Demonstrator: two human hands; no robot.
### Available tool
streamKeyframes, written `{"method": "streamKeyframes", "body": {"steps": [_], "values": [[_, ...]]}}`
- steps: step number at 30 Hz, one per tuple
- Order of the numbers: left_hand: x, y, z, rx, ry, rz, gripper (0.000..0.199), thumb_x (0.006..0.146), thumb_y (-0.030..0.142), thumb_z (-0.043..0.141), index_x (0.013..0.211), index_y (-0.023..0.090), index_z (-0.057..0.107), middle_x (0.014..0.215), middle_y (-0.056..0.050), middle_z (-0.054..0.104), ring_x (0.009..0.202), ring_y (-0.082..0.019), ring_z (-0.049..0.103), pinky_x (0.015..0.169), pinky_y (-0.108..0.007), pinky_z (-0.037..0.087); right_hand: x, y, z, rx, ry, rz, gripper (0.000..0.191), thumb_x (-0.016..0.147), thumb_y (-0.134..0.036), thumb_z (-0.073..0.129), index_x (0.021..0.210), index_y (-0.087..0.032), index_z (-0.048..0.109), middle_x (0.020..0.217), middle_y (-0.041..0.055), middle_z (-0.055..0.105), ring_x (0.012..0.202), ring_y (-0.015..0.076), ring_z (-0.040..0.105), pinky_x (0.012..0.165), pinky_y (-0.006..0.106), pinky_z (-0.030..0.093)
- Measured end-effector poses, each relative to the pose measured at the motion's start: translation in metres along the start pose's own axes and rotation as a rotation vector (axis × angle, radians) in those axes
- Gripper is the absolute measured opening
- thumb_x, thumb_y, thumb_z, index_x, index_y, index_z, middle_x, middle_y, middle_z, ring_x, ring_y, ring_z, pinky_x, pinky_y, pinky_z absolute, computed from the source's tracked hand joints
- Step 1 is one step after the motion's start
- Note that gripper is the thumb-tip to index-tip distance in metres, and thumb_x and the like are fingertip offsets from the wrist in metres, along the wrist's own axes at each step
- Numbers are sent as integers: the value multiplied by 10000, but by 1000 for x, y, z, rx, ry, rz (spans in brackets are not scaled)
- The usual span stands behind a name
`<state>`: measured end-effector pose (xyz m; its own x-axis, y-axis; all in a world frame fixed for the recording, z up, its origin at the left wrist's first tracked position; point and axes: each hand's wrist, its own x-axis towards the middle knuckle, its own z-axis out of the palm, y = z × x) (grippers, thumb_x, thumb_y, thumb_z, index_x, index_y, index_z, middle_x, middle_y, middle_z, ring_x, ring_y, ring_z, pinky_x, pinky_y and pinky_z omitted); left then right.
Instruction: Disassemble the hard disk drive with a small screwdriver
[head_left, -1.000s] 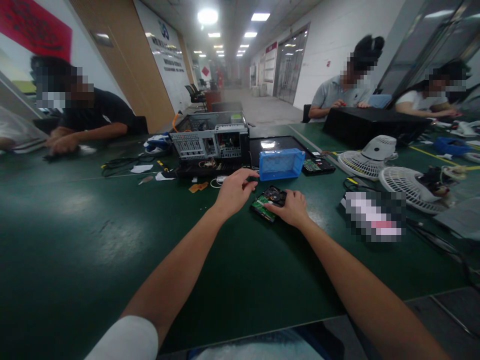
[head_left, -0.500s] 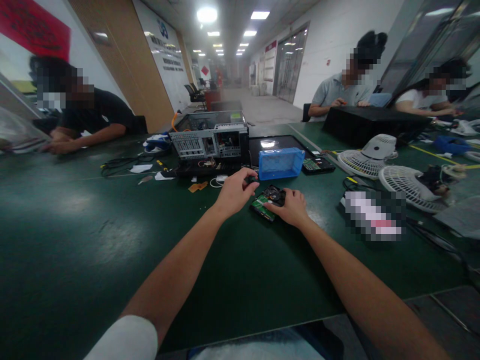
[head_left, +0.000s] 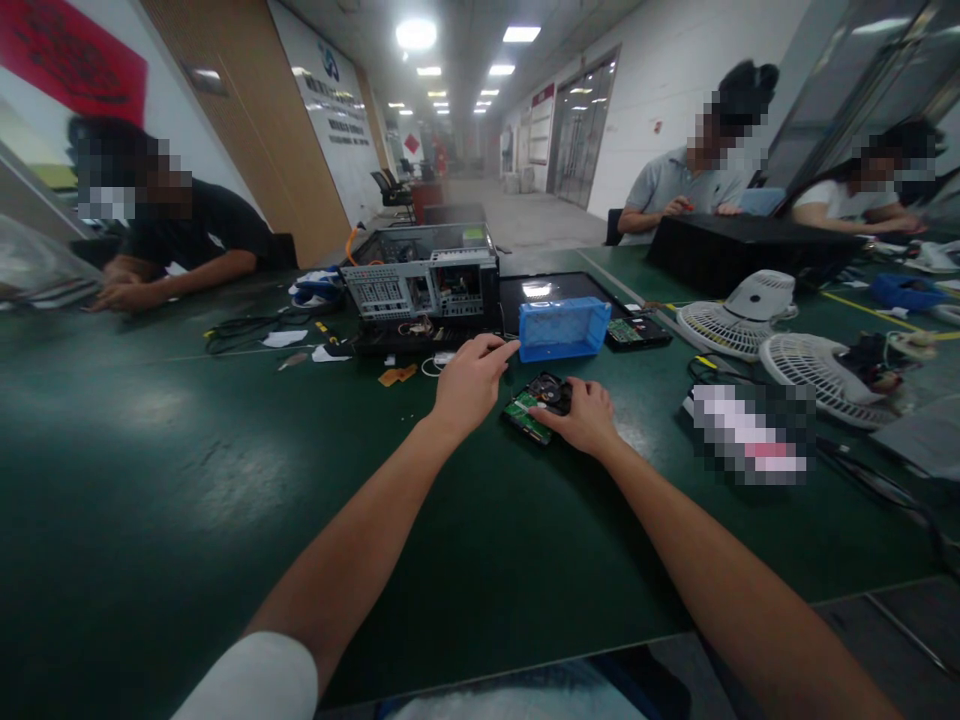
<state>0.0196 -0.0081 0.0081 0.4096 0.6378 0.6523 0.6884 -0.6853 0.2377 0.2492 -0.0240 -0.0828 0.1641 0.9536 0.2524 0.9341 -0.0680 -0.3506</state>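
Observation:
My right hand (head_left: 589, 418) grips a hard drive (head_left: 531, 418) by its right side, with the thumb across its near part. The drive lies on the green table with its green circuit board and round metal part facing up. To its left, slightly above the table, is my left hand (head_left: 471, 385). Its index finger points at the lower left edge of a blue plastic bin (head_left: 564, 330), while the other fingers are curled. Whatever they hold is hidden behind the hand. The bin stands on its side, its open face towards me.
An opened computer case (head_left: 420, 285) stands behind my left hand, and a flat dark screen (head_left: 551, 288) lies behind the bin. Another circuit-board drive (head_left: 637, 330) is at the bin's right. White fan parts (head_left: 724, 325) and cables lie further right. Several people sit around the table.
My left index finger has stretched out towards the bin. The small dark piece seen between my left fingers is now out of sight. The right hand and drive stay put.

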Motion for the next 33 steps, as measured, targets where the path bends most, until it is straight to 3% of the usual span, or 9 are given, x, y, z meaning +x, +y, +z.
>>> {"method": "streamKeyframes", "body": {"steps": [4, 7, 13, 25, 29, 33], "values": [[0, 3, 1, -109, -23, 38, 437, 928, 96, 563, 1342, 231, 599, 1337, -87, 602, 1230, -233, 581, 1066, -395, 484, -1, 0, 0, 5, 3, 0, 1016, 709, -875, 553, 1427, -160, 476, 1302, 211, 511, 1222, 392, 464, 1014, 475, 349], [-1, 3, 2, -173, -3, -4, 392, 920, 119, 590, 1296, 227, 613, 1378, -103, 545, 1177, -228, 613, 1020, -390, 520, 0, 0, 1, 10, 0, 0, 1016, 708, -878, 550, 1428, -164, 476, 1306, 209, 509, 1230, 393, 459, 1021, 479, 342], [-2, 0, 3, -120, -4, -25, 312, 912, 157, 629, 1220, 209, 625, 1231, -102, 574, 1047, -214, 632, 928, -366, 538, 0, 1, 2, 14, -6, 4, 1023, 704, -881, 548, 1436, -170, 468, 1313, 209, 503, 1240, 396, 452, 1029, 485, 334], [-2, 4, 0, -53, 18, -117, 261, 875, 257, 726, 1102, 225, 603, 1156, -66, 678, 944, -222, 672, 841, -340, 513, 0, 1, 0, 23, -15, 12, 1066, 699, -884, 548, 1475, -166, 415, 1340, 213, 490, 1259, 403, 449, 1026, 485, 338], [-1, 2, 4, -261, 35, -185, 307, 857, 202, 723, 1130, 229, 586, 1119, -58, 695, 936, -201, 682, 840, -334, 535, 0, 0, -1, 21, -18, 16, 1065, 699, -874, 559, 1476, -161, 413, 1338, 218, 492, 1257, 408, 453, 1026, 489, 339], [-1, -3, 11, -581, -64, -261, 325, 871, 228, 689, 1182, 217, 594, 1081, -61, 721, 963, -189, 701, 871, -342, 555, 0, 0, -2, 24, -12, 13, 1045, 703, -857, 573, 1469, -163, 423, 1341, 217, 492, 1265, 407, 447, 1028, 487, 338]]}}
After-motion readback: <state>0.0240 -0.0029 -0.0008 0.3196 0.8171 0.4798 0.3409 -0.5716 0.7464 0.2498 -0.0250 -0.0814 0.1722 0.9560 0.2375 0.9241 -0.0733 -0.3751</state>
